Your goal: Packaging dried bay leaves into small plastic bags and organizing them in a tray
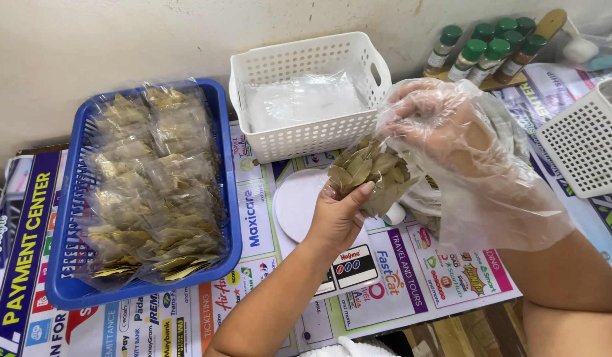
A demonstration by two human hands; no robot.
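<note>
Both forearms enter from the bottom edge, meeting over a small digital scale (319,218) with a white round pan; take that scale as the reference. Left hand (335,215), bare, sits just above the pan's right part, fingers curled closed under a clump of dried bay leaves (368,173), thumb up along its near side; the clump looks partly enclosed in thin clear film, though I cannot tell where the film ends. Right hand (445,129), inside a loose transparent plastic glove, is above and right of the scale, fingers bent down and pinched at the top of the same clump, so both hands hold it just above the pan and right of its centre. Left of the scale: blue plastic basket (68,277) full of clear packets of leaves (154,192), stacked to the rim. Behind the scale: white perforated basket (306,56) with empty clear bags lying in it. Far right of the scale: corner of a second white basket (583,142). Far behind, to the right: row of green-capped spice bottles (491,49) against the wall. Risks, judged: leaves are brittle and heaped, so a tight squeeze could crumble them or spill some onto the printed table cover (253,304); the baggy glove could snag the thin film; leaning on the pan would upset a reading.
</note>
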